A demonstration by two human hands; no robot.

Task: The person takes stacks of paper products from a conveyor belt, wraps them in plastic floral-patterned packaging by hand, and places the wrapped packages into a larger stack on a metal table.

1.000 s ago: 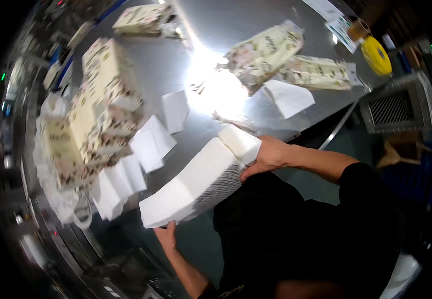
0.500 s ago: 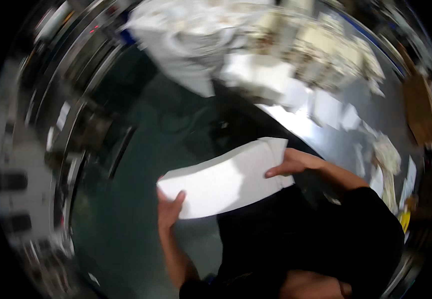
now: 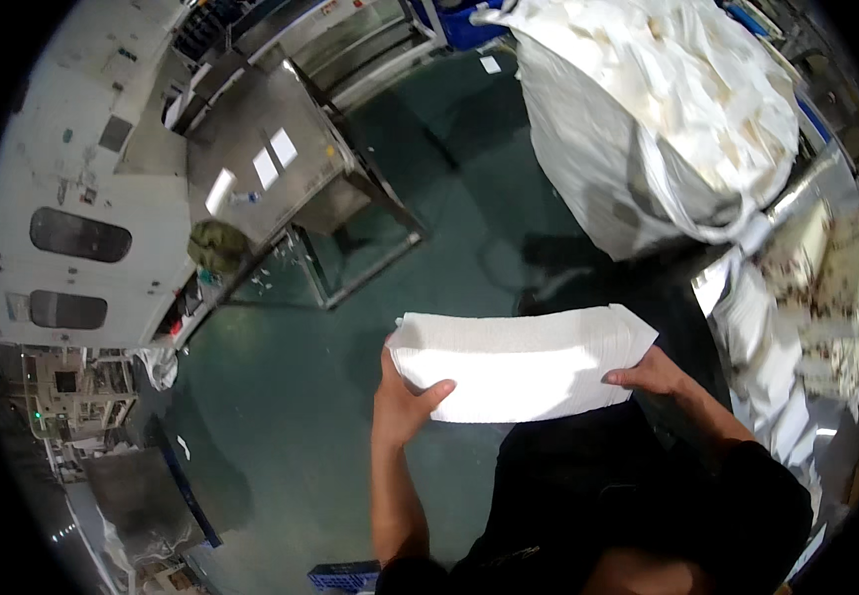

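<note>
Between my two hands, in front of my body and above the green floor, is a long stack of thin white paper sheets [image 3: 519, 369]. Many fine layers show along its edges, and it bows slightly. My left hand [image 3: 408, 402] grips the left end, thumb on the upper face and fingers mostly hidden beneath. At the opposite end my right hand [image 3: 651, 375] clasps the stack the same way, its thumb lying on the face near the lower right corner.
A big white sack [image 3: 583, 164] full of white scraps stands at the far right. Paper stacks [image 3: 831, 288] lie along the right side. On the left are a metal table [image 3: 236, 124] and a white machine cabinet [image 3: 137, 183]. A blue crate [image 3: 342, 575] sits near the lower edge.
My view has swung left, away from the paper stacks on the right, bringing the metal table and white cabinet into sight. Both hands still hold the stack, now more level.
</note>
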